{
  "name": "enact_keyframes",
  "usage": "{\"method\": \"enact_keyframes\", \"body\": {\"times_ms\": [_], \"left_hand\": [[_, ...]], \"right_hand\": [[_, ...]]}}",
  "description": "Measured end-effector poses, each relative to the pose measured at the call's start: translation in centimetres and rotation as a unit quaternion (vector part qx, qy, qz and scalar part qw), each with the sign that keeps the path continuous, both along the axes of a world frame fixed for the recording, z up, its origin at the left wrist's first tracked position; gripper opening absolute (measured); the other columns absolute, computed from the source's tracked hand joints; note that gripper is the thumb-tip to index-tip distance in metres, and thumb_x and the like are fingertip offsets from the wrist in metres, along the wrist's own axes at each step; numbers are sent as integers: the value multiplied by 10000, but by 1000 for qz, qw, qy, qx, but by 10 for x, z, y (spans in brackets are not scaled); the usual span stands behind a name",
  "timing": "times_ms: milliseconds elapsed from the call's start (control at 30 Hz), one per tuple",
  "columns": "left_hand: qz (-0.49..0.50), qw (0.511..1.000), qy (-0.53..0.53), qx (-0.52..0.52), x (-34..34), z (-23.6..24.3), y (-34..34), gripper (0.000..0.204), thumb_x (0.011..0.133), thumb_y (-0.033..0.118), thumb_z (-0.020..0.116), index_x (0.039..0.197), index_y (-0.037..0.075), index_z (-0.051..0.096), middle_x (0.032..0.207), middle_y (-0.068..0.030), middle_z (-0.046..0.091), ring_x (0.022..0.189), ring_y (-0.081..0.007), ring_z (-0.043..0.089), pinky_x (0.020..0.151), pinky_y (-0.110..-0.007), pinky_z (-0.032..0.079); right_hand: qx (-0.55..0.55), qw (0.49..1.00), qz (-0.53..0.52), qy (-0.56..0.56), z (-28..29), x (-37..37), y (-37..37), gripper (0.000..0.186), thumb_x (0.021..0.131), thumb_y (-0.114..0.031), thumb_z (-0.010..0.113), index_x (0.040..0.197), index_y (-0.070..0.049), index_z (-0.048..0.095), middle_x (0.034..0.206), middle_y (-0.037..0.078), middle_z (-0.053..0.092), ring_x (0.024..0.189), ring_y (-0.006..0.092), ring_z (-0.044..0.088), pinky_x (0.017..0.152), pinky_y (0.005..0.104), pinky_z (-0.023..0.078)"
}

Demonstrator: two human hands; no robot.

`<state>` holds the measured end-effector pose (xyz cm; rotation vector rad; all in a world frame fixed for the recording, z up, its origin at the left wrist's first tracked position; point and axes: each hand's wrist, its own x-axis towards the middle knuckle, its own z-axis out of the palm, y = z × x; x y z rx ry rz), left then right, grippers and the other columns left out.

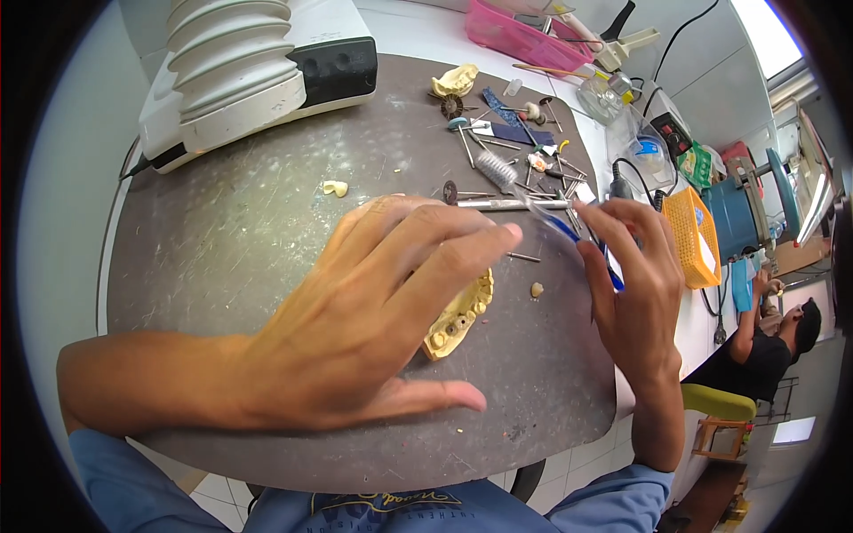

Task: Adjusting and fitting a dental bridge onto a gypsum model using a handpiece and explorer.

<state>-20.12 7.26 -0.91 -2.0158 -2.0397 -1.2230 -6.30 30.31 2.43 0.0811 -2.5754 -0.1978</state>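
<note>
My right hand [638, 284] is closed around a toothbrush [558, 224] with a clear and blue handle; its bristle head points away to the upper left, over scattered metal bits. My left hand [364, 306] has its fingers stretched out and thumb apart, holding nothing that I can see. Beneath its fingers lies a yellowish dental cast [455, 330], partly covered by the hand. Between the cast and my right hand sits a small tooth-coloured crown [537, 290]. Farther off to the left, a larger cream crown piece [335, 188] rests on the grey worktop.
A white machine [333, 71] with a ribbed hose stands at the far left. Burs, polishing wheels [452, 107] and another cast piece [456, 81] lie at the back. A pink basket [524, 37] and yellow basket [691, 233] stand beyond. Another person [755, 346] works at far right.
</note>
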Motion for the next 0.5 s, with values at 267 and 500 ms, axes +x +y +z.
{"method": "enact_keyframes", "body": {"times_ms": [267, 500], "left_hand": [[33, 998, 0, 50, -10, 1, -7, 570, 774, 263, 814, 1220, -12, 589, 1092, -152, 650, 965, -295, 622, 858, -397, 477], [59, 995, -26, 70, -10, 3, -7, 452, 765, 257, 823, 1100, 9, 648, 946, -101, 669, 867, -241, 628, 797, -358, 474]], "right_hand": [[-214, 962, 15, -170, -3, 5, -19, 147, 810, -76, 763, 943, -49, 706, 801, 85, 641, 679, 232, 645, 597, 350, 502], [-285, 946, 37, -152, 10, -13, -18, 123, 797, 29, 735, 905, 2, 683, 820, 86, 705, 681, 155, 704, 625, 263, 549]]}}
